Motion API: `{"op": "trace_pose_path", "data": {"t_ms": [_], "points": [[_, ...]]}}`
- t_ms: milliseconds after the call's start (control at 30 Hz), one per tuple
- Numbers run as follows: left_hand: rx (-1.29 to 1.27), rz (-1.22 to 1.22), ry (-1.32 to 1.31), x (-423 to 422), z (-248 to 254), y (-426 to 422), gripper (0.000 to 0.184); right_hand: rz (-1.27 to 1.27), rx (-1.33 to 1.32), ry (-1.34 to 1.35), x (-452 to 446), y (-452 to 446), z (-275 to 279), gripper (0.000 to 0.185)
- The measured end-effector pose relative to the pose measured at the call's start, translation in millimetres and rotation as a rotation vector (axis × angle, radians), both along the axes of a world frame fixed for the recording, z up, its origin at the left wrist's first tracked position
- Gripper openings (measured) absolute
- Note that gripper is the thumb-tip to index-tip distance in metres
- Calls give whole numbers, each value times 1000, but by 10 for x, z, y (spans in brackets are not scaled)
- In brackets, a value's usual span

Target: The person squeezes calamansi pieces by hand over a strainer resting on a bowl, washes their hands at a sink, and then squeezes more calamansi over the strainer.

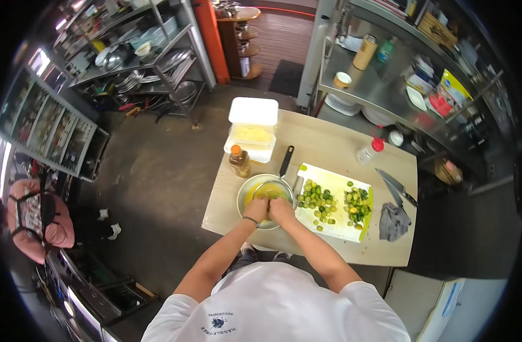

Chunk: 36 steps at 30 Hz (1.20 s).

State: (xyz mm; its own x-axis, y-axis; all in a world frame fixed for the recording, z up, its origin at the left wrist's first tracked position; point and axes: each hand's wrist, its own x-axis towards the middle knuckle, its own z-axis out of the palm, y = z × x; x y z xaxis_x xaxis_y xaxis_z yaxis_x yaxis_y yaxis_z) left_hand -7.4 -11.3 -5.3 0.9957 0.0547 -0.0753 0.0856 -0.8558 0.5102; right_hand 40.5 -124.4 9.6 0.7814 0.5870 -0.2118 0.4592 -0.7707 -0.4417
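Bare fingers (277, 206) cluster over a round metal strainer (272, 188).

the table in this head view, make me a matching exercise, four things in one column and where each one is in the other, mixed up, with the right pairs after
Things
1. strainer
2. cut green fruit
3. grey cloth
4. orange-capped bottle

Places
A. in two groups on the white board
B. near the white containers, on the far left part of the table
C. at the bowl, with the left hand and right hand over it
D. right of the board

Right pairs
1-C, 2-A, 3-D, 4-B
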Motion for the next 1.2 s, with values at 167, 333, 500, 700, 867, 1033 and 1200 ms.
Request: {"op": "trace_pose_path", "data": {"t_ms": [167, 333, 500, 700, 867, 1033, 1200], "points": [[11, 2, -10, -29, 6, -29, 14, 22, 26, 12, -47, -33, -21, 17], [6, -12, -47, -17, -80, -4, 18, 20, 95, -22, -56, -60, -27, 17], [-31, -4, -105, 0, -89, -12, 26, 22, 102, -38, -57, -70, -26, 15], [-122, 12, -278, 32, 75, -64, 12, -46, 128, -74, -65, -134, -38, 13], [-218, 0, -332, 138, 471, -418, 12, -202, 322, -74, -38, -713, 139, 15], [-371, -150, -195, 313, 515, -1149, 12, -503, 292, -6, -166, -1907, 95, 18], [-396, -323, -61, 457, 166, -1916, 15, -750, 212, 3, -310, -2713, -83, 18]]}}
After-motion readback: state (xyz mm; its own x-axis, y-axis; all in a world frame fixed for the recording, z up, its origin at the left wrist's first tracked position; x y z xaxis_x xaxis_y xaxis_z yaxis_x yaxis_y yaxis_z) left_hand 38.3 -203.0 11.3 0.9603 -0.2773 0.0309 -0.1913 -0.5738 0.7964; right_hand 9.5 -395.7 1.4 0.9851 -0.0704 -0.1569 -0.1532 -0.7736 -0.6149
